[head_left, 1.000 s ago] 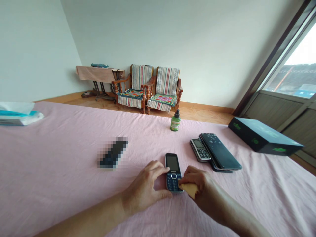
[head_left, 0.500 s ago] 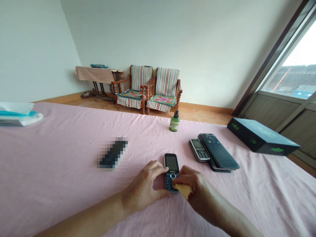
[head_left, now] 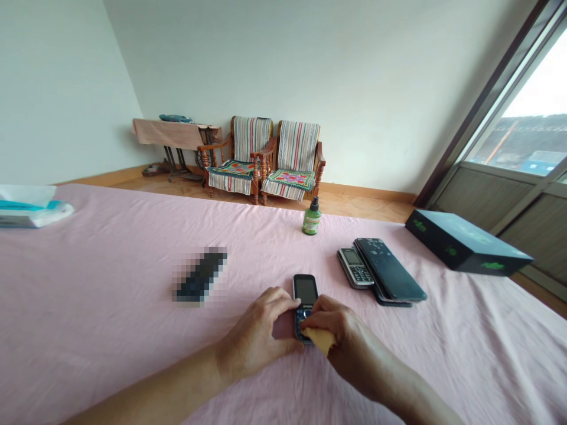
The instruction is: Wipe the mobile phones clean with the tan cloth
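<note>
A dark keypad mobile phone (head_left: 305,289) lies face up on the pink cloth, its screen end pointing away from me. My left hand (head_left: 261,330) holds it along the left side, fingertips beside the screen and thumb at the bottom corner. A small yellow cloth (head_left: 322,339) is pinched in my right hand (head_left: 339,330), which presses it onto the phone's keypad. The fingers and cloth cover much of the keys.
To the right lie a silver keypad phone (head_left: 355,268) and stacked dark smartphones (head_left: 392,271), with a black box (head_left: 465,242) beyond. A green spray bottle (head_left: 312,220) stands ahead. Leftward are a pixelated dark object (head_left: 201,277) and a tissue pack (head_left: 39,213).
My right hand has slid the yellow cloth a little to the left across the keypad. The left hand keeps its place on the phone. The whole view has shifted slightly.
</note>
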Available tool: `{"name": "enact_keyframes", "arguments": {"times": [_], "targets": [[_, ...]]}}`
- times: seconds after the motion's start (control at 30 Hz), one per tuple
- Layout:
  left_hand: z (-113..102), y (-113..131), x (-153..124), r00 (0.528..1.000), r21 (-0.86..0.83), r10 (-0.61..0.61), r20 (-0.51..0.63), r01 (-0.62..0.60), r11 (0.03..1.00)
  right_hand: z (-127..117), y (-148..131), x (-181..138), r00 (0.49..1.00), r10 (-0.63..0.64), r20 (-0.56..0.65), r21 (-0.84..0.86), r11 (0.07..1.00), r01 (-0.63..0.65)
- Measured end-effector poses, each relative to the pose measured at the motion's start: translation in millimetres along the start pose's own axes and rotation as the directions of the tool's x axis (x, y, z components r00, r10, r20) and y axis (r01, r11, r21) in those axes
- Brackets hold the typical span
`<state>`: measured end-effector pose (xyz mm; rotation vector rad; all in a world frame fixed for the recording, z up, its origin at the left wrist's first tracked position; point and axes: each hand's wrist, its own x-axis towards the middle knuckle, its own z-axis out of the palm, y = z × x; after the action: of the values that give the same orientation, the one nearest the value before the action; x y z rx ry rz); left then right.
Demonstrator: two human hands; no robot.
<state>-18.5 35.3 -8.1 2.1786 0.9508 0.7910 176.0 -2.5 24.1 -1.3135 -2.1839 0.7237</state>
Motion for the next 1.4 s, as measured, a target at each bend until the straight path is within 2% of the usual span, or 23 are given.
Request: {"name": "enact_keyframes", "arguments": {"times": [0.33,0.53,0.7,0.9,1.1,1.4], "targets": [[-1,1,0,1.0,0.009,0.003,0.007,-0.003,1.0,3,-2,3,1.0,-0.03,-0.002,0.004,1.0,0.03],[-1,2,1,1.0,0.013,-0.003,0.006,0.003,1.0,2,1,3,1.0,-0.003,-0.001,0.015,1.0,0.003],[-1,2,0,1.0,0.009,0.003,0.022,-0.004,1.0,4,-1,4,0.999,-0.039,0.0,0.009,0.999,0.039],[-1,0,0,1.0,0.006,0.005,0.007,-0.005,1.0,-1,3,2,1.0,0.017,0.003,0.022,1.0,-0.017],[0,1,0,1.0,0.015,0.006,0.009,-0.006,1.0,4,0,3,0.999,-0.033,0.011,0.009,0.999,0.033],[-1,2,-1,1.0,0.026,-0.013,0.018,0.013,1.0,-18,15,-7,0.997,0.076,0.026,0.021,0.997,-0.077]]}}
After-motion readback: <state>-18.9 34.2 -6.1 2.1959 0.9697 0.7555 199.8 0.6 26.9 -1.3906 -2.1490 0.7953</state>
